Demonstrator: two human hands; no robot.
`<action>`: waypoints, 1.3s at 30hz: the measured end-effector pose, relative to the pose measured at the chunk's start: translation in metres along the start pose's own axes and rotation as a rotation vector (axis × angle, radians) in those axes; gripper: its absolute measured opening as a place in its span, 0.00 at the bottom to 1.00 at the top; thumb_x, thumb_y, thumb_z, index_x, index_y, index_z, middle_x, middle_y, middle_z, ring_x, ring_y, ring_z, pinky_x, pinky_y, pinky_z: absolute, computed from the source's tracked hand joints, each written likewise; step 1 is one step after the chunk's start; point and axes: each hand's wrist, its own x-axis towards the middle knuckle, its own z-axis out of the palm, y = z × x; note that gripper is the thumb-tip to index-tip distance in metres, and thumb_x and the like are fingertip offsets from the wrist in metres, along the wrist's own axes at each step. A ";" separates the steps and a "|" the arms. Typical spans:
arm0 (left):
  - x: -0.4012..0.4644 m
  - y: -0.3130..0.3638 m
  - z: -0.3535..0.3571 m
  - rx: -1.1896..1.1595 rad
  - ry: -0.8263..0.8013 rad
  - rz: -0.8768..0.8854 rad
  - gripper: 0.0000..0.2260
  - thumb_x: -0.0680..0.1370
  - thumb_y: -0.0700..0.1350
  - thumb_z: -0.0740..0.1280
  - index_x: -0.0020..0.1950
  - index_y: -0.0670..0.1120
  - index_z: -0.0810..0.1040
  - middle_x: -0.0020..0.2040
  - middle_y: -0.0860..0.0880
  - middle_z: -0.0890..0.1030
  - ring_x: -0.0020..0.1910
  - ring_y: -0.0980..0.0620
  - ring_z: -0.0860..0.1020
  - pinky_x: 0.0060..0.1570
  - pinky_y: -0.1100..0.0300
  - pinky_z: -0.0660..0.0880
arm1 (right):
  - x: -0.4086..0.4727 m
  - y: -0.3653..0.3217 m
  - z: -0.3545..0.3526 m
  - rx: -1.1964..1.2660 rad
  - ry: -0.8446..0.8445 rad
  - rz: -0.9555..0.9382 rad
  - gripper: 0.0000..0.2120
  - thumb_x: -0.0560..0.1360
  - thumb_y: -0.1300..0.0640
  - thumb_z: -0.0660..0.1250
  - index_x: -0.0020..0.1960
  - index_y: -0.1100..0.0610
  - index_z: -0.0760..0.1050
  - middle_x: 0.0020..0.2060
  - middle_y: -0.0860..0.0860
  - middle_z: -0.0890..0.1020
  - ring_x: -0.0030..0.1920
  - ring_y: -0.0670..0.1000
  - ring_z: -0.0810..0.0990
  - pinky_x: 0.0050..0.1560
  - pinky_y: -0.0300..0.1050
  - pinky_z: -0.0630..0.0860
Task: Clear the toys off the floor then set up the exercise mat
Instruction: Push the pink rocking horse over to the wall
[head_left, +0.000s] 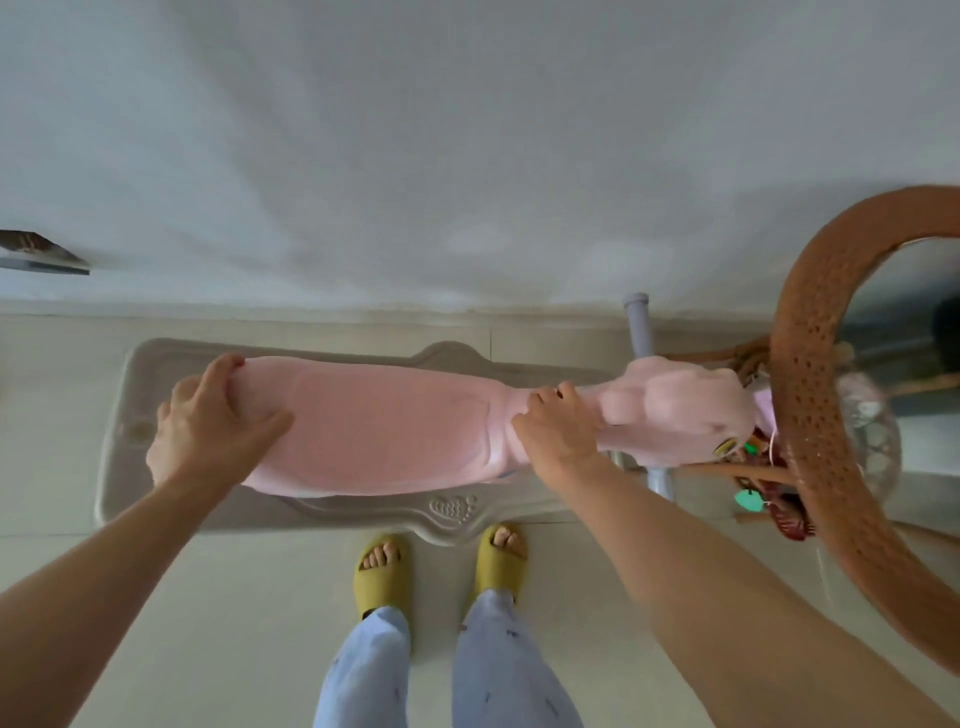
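A pink plastic rocking horse toy (384, 426) stands on its grey-beige rocker base (156, 358) on the tiled floor, close to the white wall. Its head (680, 410) points right, with a lilac handle bar (640, 325) across it. My left hand (208, 421) grips the tail end of the pink seat, thumb on top. My right hand (558, 428) grips the horse's neck just behind the head. No exercise mat is in view.
A brown wicker chair (810, 395) stands at the right, its rim touching or nearly touching the horse's head. Small coloured toys (753, 483) lie under it. My feet in yellow slippers (384, 571) stand right in front of the rocker base. A dark object (41, 254) sits at the left wall.
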 end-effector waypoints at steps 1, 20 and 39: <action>0.005 0.003 0.005 -0.002 0.006 0.003 0.32 0.68 0.50 0.73 0.70 0.53 0.65 0.64 0.39 0.71 0.62 0.35 0.70 0.56 0.39 0.71 | 0.007 0.003 0.004 0.001 0.002 -0.003 0.11 0.76 0.59 0.63 0.57 0.54 0.76 0.57 0.53 0.76 0.59 0.54 0.70 0.57 0.48 0.62; 0.058 0.066 0.119 -0.042 0.016 0.031 0.32 0.68 0.50 0.73 0.70 0.55 0.64 0.65 0.43 0.71 0.62 0.38 0.69 0.53 0.43 0.71 | 0.085 0.077 0.084 0.022 -0.001 0.053 0.14 0.73 0.64 0.64 0.57 0.55 0.76 0.56 0.52 0.76 0.60 0.54 0.70 0.57 0.47 0.62; 0.056 0.102 0.162 -0.119 -0.103 0.070 0.34 0.68 0.51 0.73 0.71 0.54 0.63 0.66 0.44 0.70 0.62 0.40 0.71 0.57 0.45 0.70 | 0.079 0.123 0.110 -0.037 -0.061 0.159 0.14 0.73 0.64 0.64 0.57 0.53 0.76 0.55 0.51 0.75 0.58 0.53 0.70 0.57 0.45 0.62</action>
